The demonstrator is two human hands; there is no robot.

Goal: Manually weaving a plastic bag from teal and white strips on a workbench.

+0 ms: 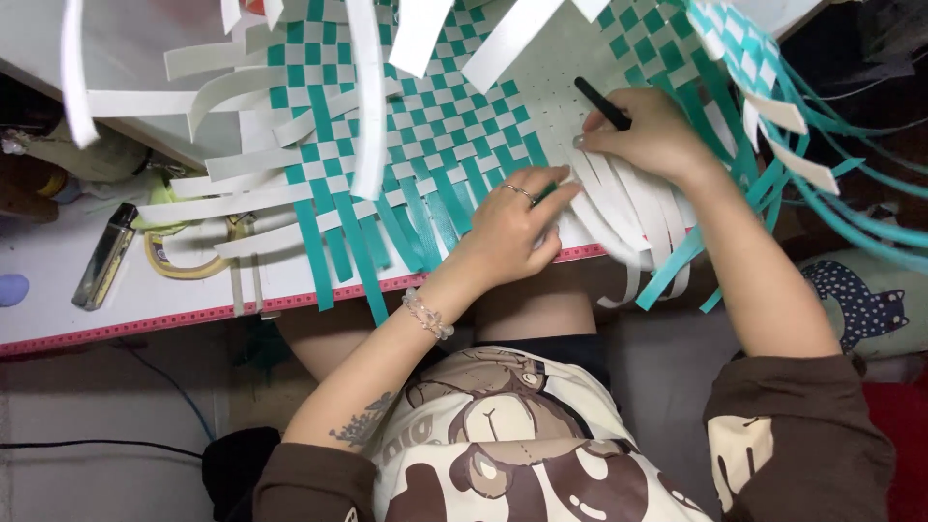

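Left hand (517,227) on teal-and-white checkered woven mat (425,116).

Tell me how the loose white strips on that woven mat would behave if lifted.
The white strips arch and curl upward, so they're probably springy and light. The woven mat likely flexes as one sheet. The left hand presses it flat, suggesting it lifts or slides easily.

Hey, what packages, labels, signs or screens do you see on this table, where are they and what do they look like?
No screens, signs or packages show.
Tape measure: yellow printed band, looped at the table's left, by the woven strips.
Edge trim: red dotted strip along the table's near edge.
Lighter-like thing: slim, dark and metallic, far left; any label too small to tell.
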